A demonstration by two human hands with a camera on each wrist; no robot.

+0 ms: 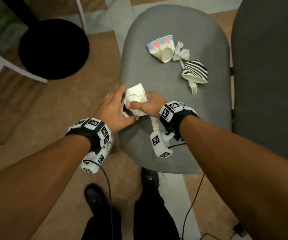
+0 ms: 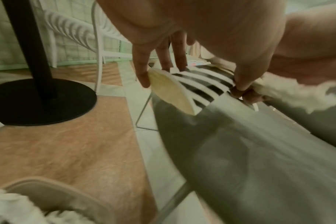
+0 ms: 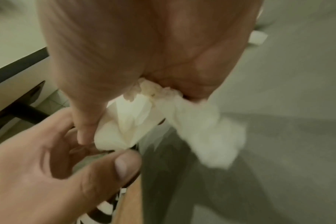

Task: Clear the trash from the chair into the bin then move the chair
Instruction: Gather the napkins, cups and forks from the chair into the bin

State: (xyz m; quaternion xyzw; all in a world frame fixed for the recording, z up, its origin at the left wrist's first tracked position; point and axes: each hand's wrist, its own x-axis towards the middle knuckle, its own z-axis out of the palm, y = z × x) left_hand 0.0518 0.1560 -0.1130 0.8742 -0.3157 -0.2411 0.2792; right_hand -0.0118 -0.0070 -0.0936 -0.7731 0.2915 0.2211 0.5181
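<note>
The grey chair seat (image 1: 174, 127) holds trash. At its front left edge both hands meet on a crushed black-and-white striped cup (image 1: 135, 97) (image 2: 197, 86). My left hand (image 1: 120, 108) spans it, fingers (image 2: 144, 75) on the rim and thumb on the far side. My right hand (image 1: 148, 104) presses its thumb onto the cup and also clutches a white tissue (image 3: 211, 136) (image 2: 297, 94) that trails from the palm. Farther back on the seat lie a floral paper cup (image 1: 160, 49), a crumpled tissue (image 1: 182, 52), a second striped cup (image 1: 196, 71) and a white plastic fork (image 1: 193, 89).
A black round table base (image 1: 53, 49) (image 2: 38, 103) with its pole stands on the floor to the left. White chair frames (image 1: 10, 66) lie beyond it. A dark grey chair (image 1: 269, 84) stands close on the right. Cables (image 1: 191, 205) trail by my feet.
</note>
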